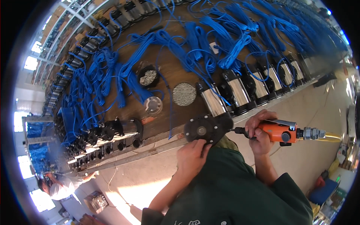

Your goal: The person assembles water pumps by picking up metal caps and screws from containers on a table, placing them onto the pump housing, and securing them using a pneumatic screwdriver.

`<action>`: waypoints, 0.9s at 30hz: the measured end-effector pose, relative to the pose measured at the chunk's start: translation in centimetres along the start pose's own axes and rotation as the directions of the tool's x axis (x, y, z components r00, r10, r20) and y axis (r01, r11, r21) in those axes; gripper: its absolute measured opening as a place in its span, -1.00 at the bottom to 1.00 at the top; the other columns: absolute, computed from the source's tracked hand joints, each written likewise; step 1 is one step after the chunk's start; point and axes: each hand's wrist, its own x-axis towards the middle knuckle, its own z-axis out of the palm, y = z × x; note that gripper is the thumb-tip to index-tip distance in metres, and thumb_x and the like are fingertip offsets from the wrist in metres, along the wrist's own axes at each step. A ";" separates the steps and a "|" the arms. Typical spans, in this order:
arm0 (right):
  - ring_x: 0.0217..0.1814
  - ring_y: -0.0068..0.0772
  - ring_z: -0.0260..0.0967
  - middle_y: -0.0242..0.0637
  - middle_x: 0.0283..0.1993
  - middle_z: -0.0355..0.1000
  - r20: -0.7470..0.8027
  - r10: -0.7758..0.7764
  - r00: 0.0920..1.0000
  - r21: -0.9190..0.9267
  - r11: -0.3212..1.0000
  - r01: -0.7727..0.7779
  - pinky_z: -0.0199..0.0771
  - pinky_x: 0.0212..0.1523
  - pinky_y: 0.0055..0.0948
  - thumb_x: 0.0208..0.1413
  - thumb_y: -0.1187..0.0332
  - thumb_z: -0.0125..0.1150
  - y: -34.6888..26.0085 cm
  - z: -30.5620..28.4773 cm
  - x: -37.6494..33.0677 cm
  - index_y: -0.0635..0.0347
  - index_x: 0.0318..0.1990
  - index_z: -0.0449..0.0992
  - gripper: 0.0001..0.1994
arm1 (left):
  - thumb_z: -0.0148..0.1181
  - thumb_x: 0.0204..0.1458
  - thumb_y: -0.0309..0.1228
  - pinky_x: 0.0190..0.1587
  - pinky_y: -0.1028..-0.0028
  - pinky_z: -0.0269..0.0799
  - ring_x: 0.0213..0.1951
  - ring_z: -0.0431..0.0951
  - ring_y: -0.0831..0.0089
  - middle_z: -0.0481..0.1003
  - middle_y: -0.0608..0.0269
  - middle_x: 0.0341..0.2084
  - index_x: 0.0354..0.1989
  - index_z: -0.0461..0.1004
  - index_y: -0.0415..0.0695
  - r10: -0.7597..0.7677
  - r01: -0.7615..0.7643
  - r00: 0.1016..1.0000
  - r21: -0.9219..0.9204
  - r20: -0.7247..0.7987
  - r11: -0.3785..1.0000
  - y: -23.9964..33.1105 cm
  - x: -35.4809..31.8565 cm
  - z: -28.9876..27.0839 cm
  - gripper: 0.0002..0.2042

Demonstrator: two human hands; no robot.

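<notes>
Black cover plate (208, 128) pinched at its lower edge by left hand (192, 155); right hand (258, 131) wrapped tight around orange air driver (283, 132). Bit may skid off, judging by the one-edge hold.

Long brown workbench (168, 71): blue cable coils (198, 41), steel pump bodies (240, 92), screw trays (184, 94).

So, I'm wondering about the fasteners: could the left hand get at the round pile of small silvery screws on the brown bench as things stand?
Probably not at once: the left hand is gripping the black round pump cover. The round pile of small silvery screws lies open just beyond, nothing over it.
</notes>
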 end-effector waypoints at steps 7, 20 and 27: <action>-0.59 -0.55 0.19 -0.24 -0.36 0.25 -0.115 -0.014 0.993 -0.056 0.998 0.007 0.32 -0.43 -0.48 -0.05 0.43 0.15 -0.1 -2.3 -1.2 0.27 -0.14 0.26 -0.69 | 0.31 -0.10 -0.54 -0.64 0.51 0.26 -0.72 0.41 0.44 0.46 0.22 -0.68 -0.51 0.51 -0.18 0.121 -0.150 0.969 -0.123 -0.217 0.981 -2.4 1.8 -3.7 -0.93; -0.56 -0.48 0.23 -0.20 -0.36 0.26 -0.191 0.021 0.981 -0.030 0.999 -0.027 0.35 -0.43 -0.47 -0.12 0.47 0.09 -1.0 -3.4 -1.3 0.30 -0.15 0.28 -0.69 | 0.17 -0.10 -0.36 -0.19 0.09 0.48 -0.24 0.57 -0.05 0.55 -0.08 -0.33 -0.28 0.53 -0.15 -0.626 0.696 0.717 0.250 -0.307 0.673 -28.3 11.9 0.4 -0.79; -0.57 -0.48 0.22 -0.17 -0.39 0.27 -0.309 0.019 0.951 -0.048 0.998 -0.036 0.35 -0.43 -0.43 -0.15 0.53 0.01 -1.5 -3.5 -1.5 0.34 -0.12 0.29 -0.66 | 0.32 -0.16 -0.41 -0.35 0.38 0.47 -0.45 0.55 0.32 0.54 0.05 -0.45 -0.27 0.44 -0.32 -0.416 0.360 0.852 -0.221 -0.318 0.906 -14.0 10.3 -5.9 -0.69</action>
